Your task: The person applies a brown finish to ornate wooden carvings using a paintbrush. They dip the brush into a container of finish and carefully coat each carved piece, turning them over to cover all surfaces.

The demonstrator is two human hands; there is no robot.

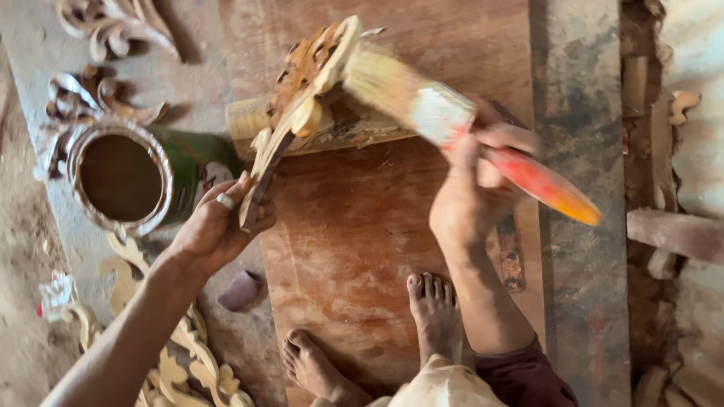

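Observation:
My left hand (217,224), with a ring on one finger, grips the lower end of a carved wooden ornament (302,90) and holds it tilted on edge against a short wooden block (354,124). My right hand (469,197) holds a wide paintbrush (452,124) by its red-orange handle. The pale bristles press against the upper edge of the carving. Both rest over a reddish-brown wooden board (354,249) on the floor.
An open green tin of brown liquid (124,177) stands left of the board. Carved scroll pieces lie at the top left (113,30) and bottom left (173,354). My bare feet (434,313) rest on the board's near end. Rubble and a wooden bar (675,234) line the right.

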